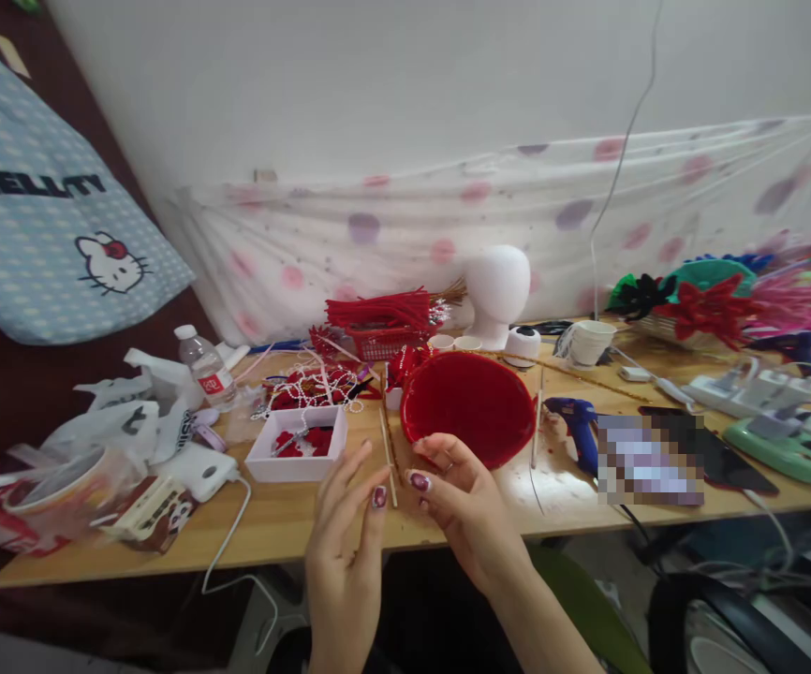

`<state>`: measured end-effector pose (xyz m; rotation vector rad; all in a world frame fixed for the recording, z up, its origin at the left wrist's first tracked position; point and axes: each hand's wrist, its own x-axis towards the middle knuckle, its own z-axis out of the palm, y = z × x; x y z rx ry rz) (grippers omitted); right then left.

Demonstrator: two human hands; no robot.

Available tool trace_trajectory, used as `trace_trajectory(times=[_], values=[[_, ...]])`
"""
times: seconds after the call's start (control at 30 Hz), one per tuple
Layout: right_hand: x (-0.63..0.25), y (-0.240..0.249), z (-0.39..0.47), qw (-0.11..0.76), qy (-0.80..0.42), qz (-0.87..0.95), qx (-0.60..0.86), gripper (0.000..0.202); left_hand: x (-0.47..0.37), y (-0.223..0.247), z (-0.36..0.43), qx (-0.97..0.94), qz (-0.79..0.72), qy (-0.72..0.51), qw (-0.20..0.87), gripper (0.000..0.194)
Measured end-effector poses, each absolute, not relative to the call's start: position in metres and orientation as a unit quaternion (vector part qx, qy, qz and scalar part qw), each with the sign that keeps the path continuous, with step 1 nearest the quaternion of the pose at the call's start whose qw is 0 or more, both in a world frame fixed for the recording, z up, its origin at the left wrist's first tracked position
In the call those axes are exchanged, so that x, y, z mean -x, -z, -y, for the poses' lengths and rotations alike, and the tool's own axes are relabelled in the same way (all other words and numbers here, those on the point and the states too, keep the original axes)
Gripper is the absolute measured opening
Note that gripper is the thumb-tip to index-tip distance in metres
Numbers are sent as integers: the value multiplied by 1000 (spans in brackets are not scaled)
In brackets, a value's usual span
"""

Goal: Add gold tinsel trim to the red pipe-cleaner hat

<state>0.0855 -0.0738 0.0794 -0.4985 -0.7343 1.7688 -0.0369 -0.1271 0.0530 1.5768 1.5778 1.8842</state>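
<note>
My left hand (346, 552) is raised in front of the table's front edge, fingers stretched and spread, with nothing visible in it. My right hand (472, 515) faces it, fingers loosely curled and a gap between thumb and forefinger; I see nothing held there either. Just beyond the right fingertips lies a large round, deep-red, bowl-like piece (472, 402), partly covered by that hand. Left of this piece a thin pale stick (387, 459) points away from me. Beyond my left hand stands a white box (297, 468) with red pieces inside.
A blue glue gun (578, 426) and a dark phone (721, 454) lie to the right, near a power strip (757, 393). Behind are a white foam head (496, 290) and a red basket (377, 344) of red stems. A bottle (205, 370) and tape roll (68, 496) stand left.
</note>
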Motion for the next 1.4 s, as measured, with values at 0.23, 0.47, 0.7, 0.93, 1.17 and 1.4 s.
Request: trace_trajectory(times=[0.23, 0.47, 0.7, 0.93, 1.17, 1.4], values=[[-82, -78, 75, 555, -738, 343, 173, 42, 29, -52, 128, -438, -495, -689, 297, 33], [-82, -76, 76, 553, -724, 382, 153, 39, 27, -48, 128, -384, -488, -705, 342, 37], [-86, -80, 81, 535, -734, 392, 146, 40, 15, -70, 141, -441, -502, -699, 257, 30], [-90, -81, 82, 530, -742, 391, 122, 43, 11, -74, 146, -454, -498, -696, 248, 25], [-91, -84, 83, 532, -753, 368, 126, 44, 10, -75, 148, -460, -498, -690, 252, 24], [-91, -82, 82, 527, -751, 376, 129, 44, 9, -79, 150, -449, -499, -697, 251, 24]])
